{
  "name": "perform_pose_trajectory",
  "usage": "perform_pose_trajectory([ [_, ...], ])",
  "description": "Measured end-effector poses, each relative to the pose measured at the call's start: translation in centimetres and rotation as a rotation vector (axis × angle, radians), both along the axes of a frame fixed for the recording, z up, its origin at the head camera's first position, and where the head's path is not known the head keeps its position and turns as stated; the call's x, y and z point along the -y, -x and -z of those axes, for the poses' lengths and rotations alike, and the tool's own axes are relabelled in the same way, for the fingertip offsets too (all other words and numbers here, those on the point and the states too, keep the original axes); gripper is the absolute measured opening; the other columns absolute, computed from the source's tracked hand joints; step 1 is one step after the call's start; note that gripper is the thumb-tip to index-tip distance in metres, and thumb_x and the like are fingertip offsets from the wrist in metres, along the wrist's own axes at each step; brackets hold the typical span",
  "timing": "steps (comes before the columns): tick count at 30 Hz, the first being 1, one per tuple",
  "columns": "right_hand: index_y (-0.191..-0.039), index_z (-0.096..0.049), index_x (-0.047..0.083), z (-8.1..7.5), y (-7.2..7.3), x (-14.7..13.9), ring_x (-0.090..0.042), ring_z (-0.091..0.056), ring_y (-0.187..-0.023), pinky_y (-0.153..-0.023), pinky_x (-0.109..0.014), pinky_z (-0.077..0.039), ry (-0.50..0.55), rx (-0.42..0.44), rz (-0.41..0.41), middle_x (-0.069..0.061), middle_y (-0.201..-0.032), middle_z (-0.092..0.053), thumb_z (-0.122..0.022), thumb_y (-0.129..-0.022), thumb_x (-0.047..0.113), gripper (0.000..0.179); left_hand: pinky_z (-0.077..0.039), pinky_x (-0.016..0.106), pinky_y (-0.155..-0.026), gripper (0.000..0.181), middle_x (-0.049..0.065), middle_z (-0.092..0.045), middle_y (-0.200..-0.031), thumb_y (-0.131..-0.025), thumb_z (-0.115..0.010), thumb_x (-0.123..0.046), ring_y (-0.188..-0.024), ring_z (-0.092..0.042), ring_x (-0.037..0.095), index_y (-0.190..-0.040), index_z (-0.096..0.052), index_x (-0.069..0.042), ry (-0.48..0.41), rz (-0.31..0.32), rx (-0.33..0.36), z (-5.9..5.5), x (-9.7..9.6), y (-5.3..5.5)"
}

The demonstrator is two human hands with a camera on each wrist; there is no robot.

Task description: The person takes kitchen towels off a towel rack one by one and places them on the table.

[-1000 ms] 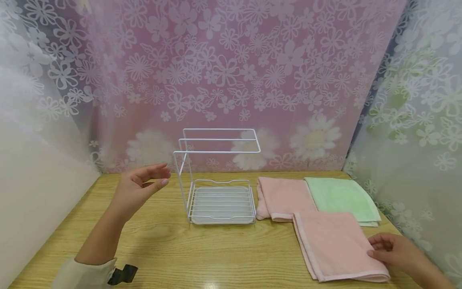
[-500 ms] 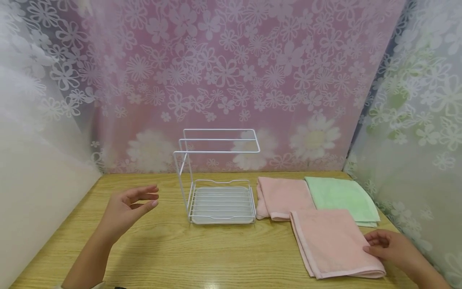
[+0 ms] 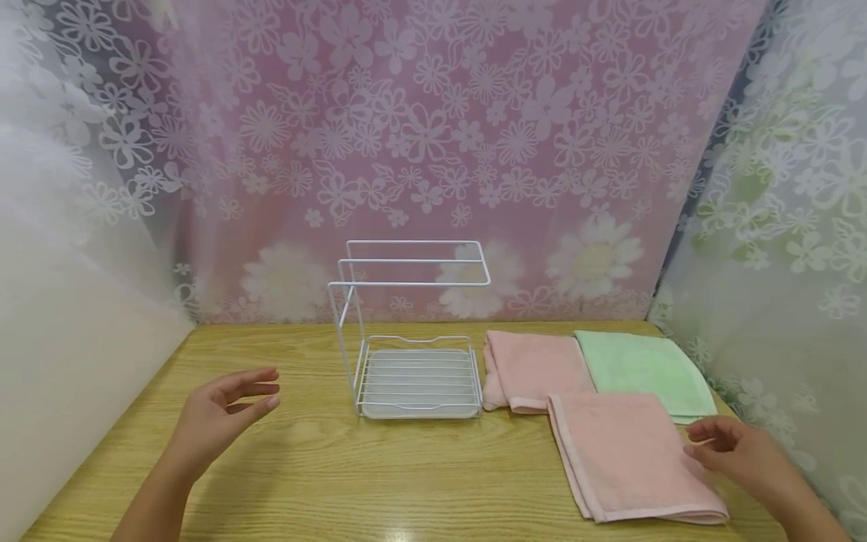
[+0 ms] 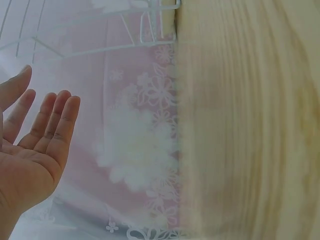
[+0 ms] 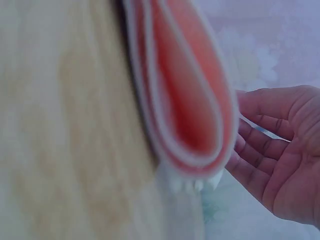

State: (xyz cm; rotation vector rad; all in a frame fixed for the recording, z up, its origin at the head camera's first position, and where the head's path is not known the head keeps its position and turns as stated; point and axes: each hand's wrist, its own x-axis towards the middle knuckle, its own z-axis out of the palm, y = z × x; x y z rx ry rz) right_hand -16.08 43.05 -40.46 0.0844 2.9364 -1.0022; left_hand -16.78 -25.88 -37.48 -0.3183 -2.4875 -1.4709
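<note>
My left hand [image 3: 211,420] hovers above the table left of a white wire rack [image 3: 406,284], its fingers extended and apart from the thumb. In the left wrist view that hand [image 4: 37,150] has its palm showing and holds nothing. At the front right lies a folded pink towel [image 3: 630,455]. My right hand [image 3: 753,461] is at this towel's right edge, fingers loosely bent, thumb tip right by the cloth. The right wrist view shows the towel's layered fold [image 5: 182,95] overlapping the fingertips of the right hand [image 5: 280,160], hiding them partly.
Behind the front towel lie another folded pink towel [image 3: 538,365] and a green towel [image 3: 643,369], side by side. The rack stands upright with a pale tray [image 3: 420,411] in its base. Flowered curtains [image 3: 420,150] hang behind and beside the wooden table [image 3: 379,482].
My left hand has moved down and left, away from the rack. The right hand has risen slightly at the towel's edge. The towels and rack stay in place.
</note>
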Motion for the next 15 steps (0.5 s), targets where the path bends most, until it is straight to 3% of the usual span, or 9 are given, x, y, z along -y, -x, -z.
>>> perform_pose_trajectory([
  [3, -0.114, -0.063, -0.003, -0.9, -0.1, 0.9, -0.004, -0.06, -0.078, -0.064, -0.03, -0.052, -0.04, -0.038, -0.003, -0.009, -0.099, -0.069, -0.071, -0.091, 0.031, 0.042, -0.053, 0.016, -0.08, 0.045, -0.008, -0.065, -0.122, -0.09, -0.072, -0.026, -0.105, -0.063, 0.004, -0.131, -0.062, -0.009, 0.007, -0.014, 0.006, 0.2, 0.4, -0.1],
  [7, -0.116, -0.064, 0.001, -2.2, -0.1, 2.2, -0.018, -0.063, -0.086, -0.065, -0.034, -0.051, -0.072, -0.079, -0.017, -0.009, -0.1, -0.069, -0.071, -0.091, 0.036, 0.043, -0.053, 0.016, -0.08, 0.043, -0.011, -0.064, -0.121, -0.09, -0.073, -0.025, -0.105, -0.062, 0.002, -0.129, -0.063, -0.008, 0.028, -0.027, -0.015, 0.5, 0.8, 0.0],
  [11, -0.119, -0.063, 0.002, -3.3, 0.2, 3.7, -0.028, -0.066, -0.09, -0.063, -0.03, -0.053, -0.058, -0.118, -0.034, -0.014, -0.106, -0.067, -0.073, -0.089, 0.036, 0.046, -0.054, 0.017, -0.079, 0.043, -0.013, -0.062, -0.12, -0.089, -0.074, -0.023, -0.104, -0.061, 0.0, -0.128, -0.063, -0.008, 0.034, -0.037, -0.023, 0.8, 1.4, 0.1],
  [15, -0.123, -0.061, 0.003, -3.8, 0.4, 4.7, -0.03, -0.069, -0.09, -0.065, -0.027, -0.055, -0.03, -0.15, -0.056, -0.02, -0.113, -0.064, -0.074, -0.088, 0.035, 0.048, -0.056, 0.02, -0.078, 0.043, -0.015, -0.061, -0.119, -0.089, -0.074, -0.021, -0.103, -0.06, -0.002, -0.128, -0.063, -0.005, 0.013, -0.037, -0.014, 1.0, 1.8, 0.2],
])
